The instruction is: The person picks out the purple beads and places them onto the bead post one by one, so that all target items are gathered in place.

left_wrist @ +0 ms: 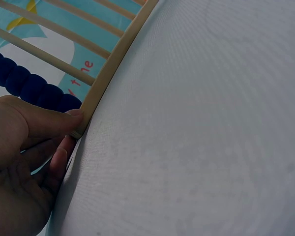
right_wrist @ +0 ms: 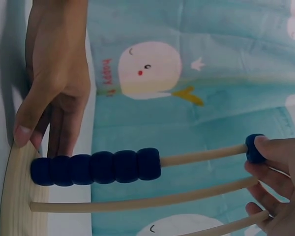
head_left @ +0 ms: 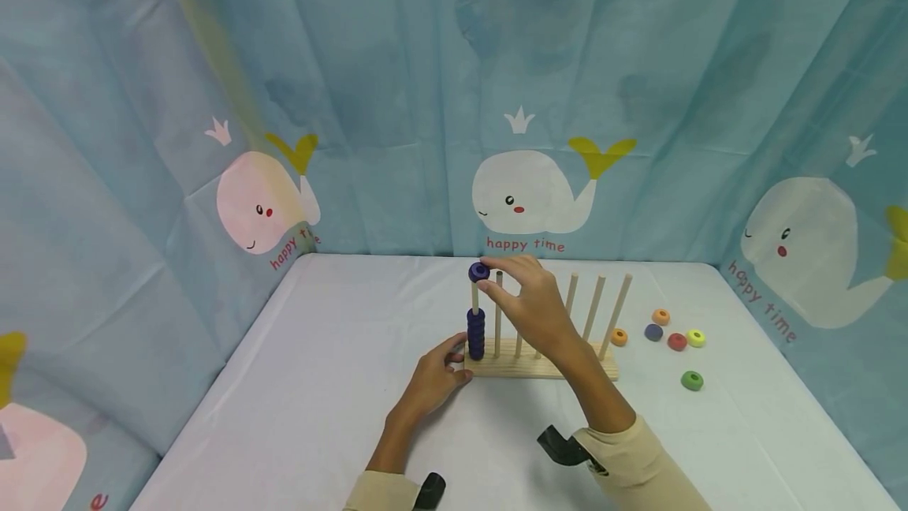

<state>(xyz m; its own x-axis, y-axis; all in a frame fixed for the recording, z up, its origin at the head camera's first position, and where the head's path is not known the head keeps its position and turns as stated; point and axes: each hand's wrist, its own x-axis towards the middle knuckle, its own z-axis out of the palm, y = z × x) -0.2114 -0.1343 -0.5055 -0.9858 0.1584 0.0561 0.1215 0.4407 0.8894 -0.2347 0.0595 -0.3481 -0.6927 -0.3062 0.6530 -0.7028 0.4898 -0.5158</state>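
Observation:
My right hand (head_left: 534, 302) pinches a dark blue bead (head_left: 478, 272) between thumb and fingers at the top of the leftmost peg. In the right wrist view the raised bead (right_wrist: 255, 148) sits right at the peg's tip. Several dark blue beads (head_left: 476, 334) are stacked at the bottom of that same peg. The wooden bead rack (head_left: 511, 367) stands upright on the table, its other pegs bare. With thumb in front and fingers behind, my left hand (head_left: 431, 379) grips the left end of the rack's base (left_wrist: 96, 93).
Loose beads lie right of the rack: two orange ones (head_left: 661, 316), a dark blue one (head_left: 653, 332), a red one (head_left: 677, 341), a yellow one (head_left: 696, 338) and a green one (head_left: 692, 380). A whale-print curtain (head_left: 397, 101) surrounds the white table (head_left: 319, 385).

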